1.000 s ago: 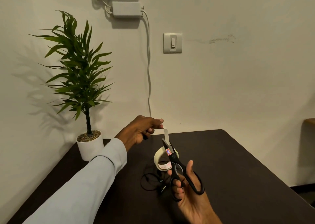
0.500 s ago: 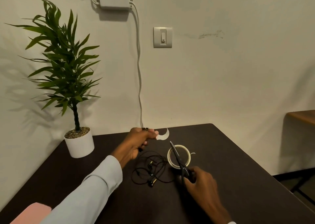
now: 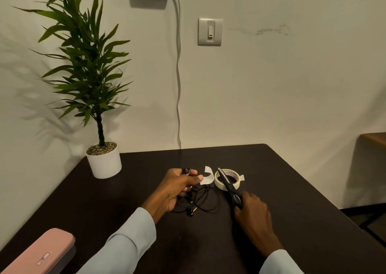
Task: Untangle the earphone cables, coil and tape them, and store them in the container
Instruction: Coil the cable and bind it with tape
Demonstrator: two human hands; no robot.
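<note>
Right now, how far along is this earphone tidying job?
About midway, it seems. Done: a strip of tape is cut free and pinched in the left hand, which also grips part of the black earphone cable. In hand: the right hand holds the scissors, blades lying across the tape roll. Left: most of the cable lies loose on the table, untaped, and the pink case is shut.

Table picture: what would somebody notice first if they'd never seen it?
Probably the tall green plant in its white pot at the table's far left corner. Next, mid-table, the left hand pinching a cut tape strip above tangled black earphones, while the right hand lays scissors across the tape roll.
</note>
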